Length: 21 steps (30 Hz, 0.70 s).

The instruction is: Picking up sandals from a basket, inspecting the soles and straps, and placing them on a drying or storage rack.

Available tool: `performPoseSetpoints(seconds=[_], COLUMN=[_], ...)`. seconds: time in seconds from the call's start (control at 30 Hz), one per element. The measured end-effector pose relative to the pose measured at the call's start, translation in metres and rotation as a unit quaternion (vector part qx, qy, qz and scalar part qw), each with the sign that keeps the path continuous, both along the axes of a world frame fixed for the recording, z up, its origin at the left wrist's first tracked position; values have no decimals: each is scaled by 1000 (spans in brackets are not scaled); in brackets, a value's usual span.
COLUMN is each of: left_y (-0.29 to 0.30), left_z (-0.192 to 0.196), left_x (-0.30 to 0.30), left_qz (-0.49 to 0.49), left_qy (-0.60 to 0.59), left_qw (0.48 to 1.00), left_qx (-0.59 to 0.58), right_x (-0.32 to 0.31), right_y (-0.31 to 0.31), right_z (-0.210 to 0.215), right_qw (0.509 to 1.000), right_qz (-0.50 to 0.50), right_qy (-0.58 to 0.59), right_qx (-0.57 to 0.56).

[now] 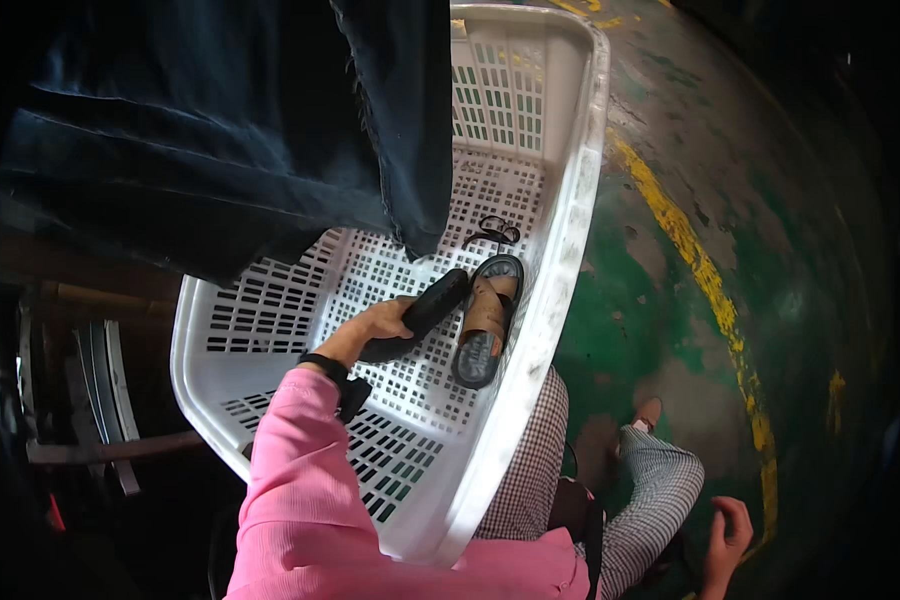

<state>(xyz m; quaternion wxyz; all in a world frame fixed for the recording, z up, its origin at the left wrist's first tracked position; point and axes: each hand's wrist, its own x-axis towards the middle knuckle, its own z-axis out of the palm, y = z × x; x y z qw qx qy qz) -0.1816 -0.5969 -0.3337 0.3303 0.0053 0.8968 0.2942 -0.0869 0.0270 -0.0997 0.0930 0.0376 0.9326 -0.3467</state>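
Note:
My left hand (pixel 382 318) is inside a white plastic basket (pixel 582 195), closed on a dark sandal (pixel 436 303). That sandal is tipped on its side, so its black sole shows and its straps are hidden. Right beside it lies another sandal (pixel 487 318), with tan crossed straps and a dark footbed, on the basket floor. A small thin dark looped item (pixel 495 232) rests just beyond its toe. My right hand (pixel 730 540) hangs outside the basket at the lower right. Its fingers are loosely bent and somewhat apart, with nothing seen in them.
A large dark cloth (pixel 240 130) with a frayed edge hangs over the basket's left and far parts. To the right, a worn green floor (pixel 620 290) carries a yellow line (pixel 705 270). My checked trouser legs (pixel 660 490) are beside the basket. Metal framework (pixel 110 390) stands at the left.

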Motion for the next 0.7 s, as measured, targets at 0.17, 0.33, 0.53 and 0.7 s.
performPoseSetpoints(seconds=[0.17, 0.33, 0.53, 0.7], left_y=[0, 75, 209, 287], left_z=[148, 285, 322, 295], left_x=[50, 104, 149, 183], left_qz=[115, -108, -199, -142], left_qy=[-82, 318, 606, 611], left_qw=[988, 938, 766, 774], left_qx=[61, -85, -80, -85], right_x=[24, 34, 45, 82], right_y=[-42, -103, -125, -79], right_z=[-3, 1, 22, 23], right_qw=[992, 907, 656, 707], right_qz=[8, 38, 57, 18], right_qy=[6, -118, -343, -320], right_qx=[-129, -402, -670, -630])
